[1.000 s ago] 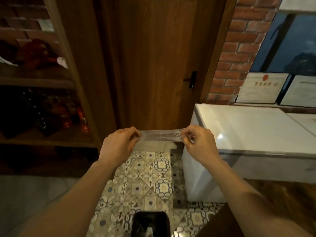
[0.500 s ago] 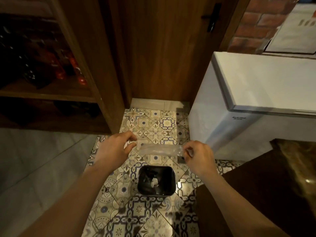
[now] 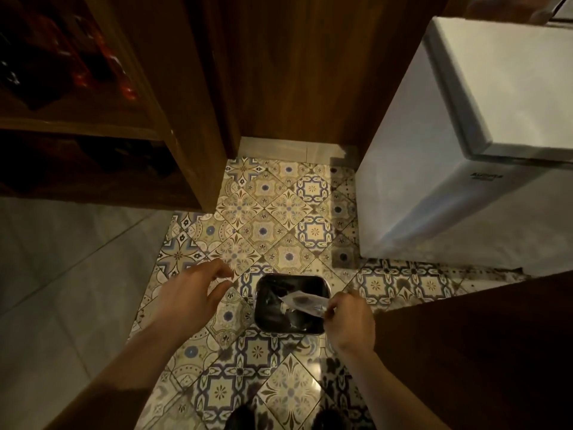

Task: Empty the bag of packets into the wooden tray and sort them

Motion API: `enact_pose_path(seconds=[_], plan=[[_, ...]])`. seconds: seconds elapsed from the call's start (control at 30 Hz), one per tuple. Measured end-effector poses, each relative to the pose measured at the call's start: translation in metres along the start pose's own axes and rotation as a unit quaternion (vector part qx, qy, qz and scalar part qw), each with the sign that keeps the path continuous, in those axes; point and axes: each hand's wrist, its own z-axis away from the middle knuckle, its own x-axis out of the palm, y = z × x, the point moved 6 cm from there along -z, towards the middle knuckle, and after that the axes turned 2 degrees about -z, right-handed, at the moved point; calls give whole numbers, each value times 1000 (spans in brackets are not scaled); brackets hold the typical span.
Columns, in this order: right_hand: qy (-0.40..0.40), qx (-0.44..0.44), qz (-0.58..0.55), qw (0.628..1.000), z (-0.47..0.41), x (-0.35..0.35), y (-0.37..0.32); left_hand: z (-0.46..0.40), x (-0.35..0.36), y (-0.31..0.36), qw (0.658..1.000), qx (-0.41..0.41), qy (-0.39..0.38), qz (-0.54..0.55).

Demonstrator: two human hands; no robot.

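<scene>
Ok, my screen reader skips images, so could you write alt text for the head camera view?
The right hand holds a clear plastic bag over a small black bin on a patterned tile floor. The left hand hangs open and empty beside it.

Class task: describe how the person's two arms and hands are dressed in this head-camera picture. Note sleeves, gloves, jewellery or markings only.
Both forearms are bare up to the frame edge, with no sleeves in view. The left hand and right hand wear no gloves. No watch, bracelet or ring shows on either wrist or on the visible fingers, and no markings can be made out in the dim light.
</scene>
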Motion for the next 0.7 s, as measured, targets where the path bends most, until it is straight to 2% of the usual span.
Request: enact_pose_path(seconds=[0.1,0.3,0.47,0.63,0.7], plan=[[-8,11,-12,1000,-8,22,3,-6,14,-14,1000,-12,-11,7],[-73,-15,-61,995,-20,44,-6,-19,31,-26,1000,-5,-19,22],[-101,-11,-78,992,-21,41,-6,-26,30,-26,999,-3,-23,25],[-154,-53,-92,982,-16,26,-16,-30,20,-21,999,1,-34,18],[-152,-77,-75,982,-14,9,-25,-30,20,-14,998,22,-57,-12]])
